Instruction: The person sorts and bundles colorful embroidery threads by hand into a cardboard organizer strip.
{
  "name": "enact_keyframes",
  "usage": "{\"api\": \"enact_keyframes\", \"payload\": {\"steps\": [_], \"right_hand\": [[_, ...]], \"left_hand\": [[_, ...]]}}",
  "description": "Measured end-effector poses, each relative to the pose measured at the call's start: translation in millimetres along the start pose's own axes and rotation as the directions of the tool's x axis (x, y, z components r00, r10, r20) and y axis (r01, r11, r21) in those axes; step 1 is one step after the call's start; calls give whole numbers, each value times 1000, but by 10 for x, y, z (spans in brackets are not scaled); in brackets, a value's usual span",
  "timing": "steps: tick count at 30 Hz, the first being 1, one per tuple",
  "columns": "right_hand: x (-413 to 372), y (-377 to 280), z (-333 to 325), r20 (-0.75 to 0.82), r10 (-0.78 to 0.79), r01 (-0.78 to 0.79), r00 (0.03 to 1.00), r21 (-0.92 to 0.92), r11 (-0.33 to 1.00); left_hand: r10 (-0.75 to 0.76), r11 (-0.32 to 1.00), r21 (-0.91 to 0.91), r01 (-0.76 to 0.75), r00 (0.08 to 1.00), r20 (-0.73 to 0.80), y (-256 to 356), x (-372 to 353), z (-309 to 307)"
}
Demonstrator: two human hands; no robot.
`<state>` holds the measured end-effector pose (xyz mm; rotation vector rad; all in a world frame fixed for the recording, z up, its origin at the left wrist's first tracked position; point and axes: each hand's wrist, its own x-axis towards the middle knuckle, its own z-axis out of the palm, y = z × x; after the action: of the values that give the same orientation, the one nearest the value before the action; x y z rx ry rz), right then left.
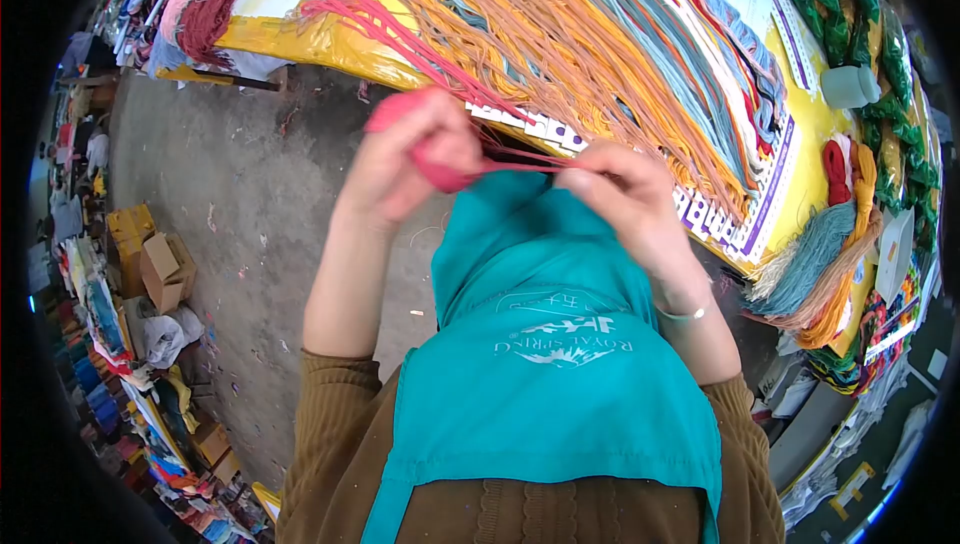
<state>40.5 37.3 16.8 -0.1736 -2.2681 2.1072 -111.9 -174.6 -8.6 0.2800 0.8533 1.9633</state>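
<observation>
My left hand (420, 149), blurred by motion, is closed around a bunched skein of pinkish-red thread (437, 172). A few strands stretch from it across to my right hand (625, 199), whose fingers pinch them in front of the teal apron (560, 364). More pinkish-red strands (370, 19) lie over the near edge of the table, beyond my left hand. Just past both hands, long orange and tan threads (520, 34) are spread side by side, with blue-grey threads (640, 54) to their right. White cards with holes (560, 134) line the table edge.
The yellow-covered table (330, 49) curves across the top. Bundled skeins (825, 254) hang at its right corner, near a pale green cup (850, 87). Pink and maroon hanks (215, 4) hang at the left end. Cardboard boxes (167, 269) stand on the concrete floor.
</observation>
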Motion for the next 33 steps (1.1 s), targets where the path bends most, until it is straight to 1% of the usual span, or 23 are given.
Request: {"api": "enact_keyframes", "payload": {"steps": [1, 2, 3, 4, 5, 6, 7, 8, 10, 12, 15, 17, 18, 19, 20, 21, 23, 25, 27, 28, 29, 30, 33], "right_hand": [[-109, -1, -64, -121, -39, 49, 992, 81, 995], [-219, 1, -150, -245, -66, 106, 967, 153, 982], [-318, 70, -290, -364, -89, 195, 927, 266, 944], [-422, 4, -425, -450, 10, 244, 893, 503, 829], [-527, -63, -561, -528, 109, 341, 842, 679, 650], [-697, -29, -820, -503, 152, 399, 851, 806, 437], [-890, 27, -1099, -479, 107, 432, 871, 851, 299], [-1098, 57, -1346, -538, 148, 468, 830, 815, 342], [-1691, 271, -1907, -734, 176, 466, 656, 577, 671], [-2119, 275, -2212, -959, 258, 296, 116, 281, 913], [-2720, 291, -2553, -969, -7, 7, -247, -9, 1000], [-2667, 255, -2427, -972, -227, -212, -60, -210, 954], [-2510, 218, -2261, -973, -229, -208, 37, -231, 950], [-2352, 180, -2095, -964, -228, -200, 134, -251, 947], [-2018, 167, -1837, -963, -145, -100, 227, -171, 980], [-1807, 168, -1595, -876, -72, -116, 476, -144, 983], [-1236, 165, -1039, -733, 99, -298, 672, -145, 944], [-791, 211, -565, -371, 184, -136, 910, 152, 979], [-400, 69, -219, -100, 156, -142, 983, 132, 981], [-272, 80, -113, -26, 177, -171, 984, 149, 974], [-173, 90, -31, 50, 196, -202, 979, 164, 966], [-91, 79, 39, 90, 181, -194, 979, 176, 965], [68, 68, 150, 169, 128, -164, 977, 215, 963]], "left_hand": [[-25, 979, -202, 10, 997, -73, 129, -84, -104], [62, 900, -434, -43, 998, 30, 230, -133, -289], [118, 868, -480, -124, 992, -42, 368, -235, -432], [163, 836, -523, -165, 985, -49, 484, -336, -680], [212, 825, -496, -271, 962, -172, 609, -469, -797], [256, 814, -491, -310, 950, -176, 710, -615, -1094], [263, 803, -463, -375, 920, -289, 837, -776, -1346], [269, 792, -426, -437, 876, -399, 964, -956, -1582], [328, 764, -348, -543, 791, -516, 1192, -1332, -2043], [375, 754, -172, -634, 631, -680, 1478, -1732, -2474], [495, 672, 32, -740, 416, -763, 1798, -2146, -2816], [554, 693, 152, -705, 385, -738, 1781, -1984, -2394], [582, 699, 210, -684, 373, -723, 1686, -1840, -2153], [560, 743, 137, -655, 498, -662, 1544, -1700, -2006], [531, 785, 70, -615, 611, -587, 1388, -1542, -1841], [470, 822, -26, -569, 703, -534, 1183, -1350, -1632], [344, 869, -217, -444, 859, -379, 750, -962, -1213], [238, 894, -334, -299, 948, -212, 343, -673, -920], [116, 942, -301, -149, 985, -127, -45, -476, -699], [9, 984, -170, -46, 977, -213, -190, -421, -461], [1, 999, -34, -8, 982, -189, -336, -349, -246], [-12, 994, 105, 29, 986, -167, -449, -283, -54], [-107, 981, 139, 137, 973, -205, -552, -134, 301]]}}
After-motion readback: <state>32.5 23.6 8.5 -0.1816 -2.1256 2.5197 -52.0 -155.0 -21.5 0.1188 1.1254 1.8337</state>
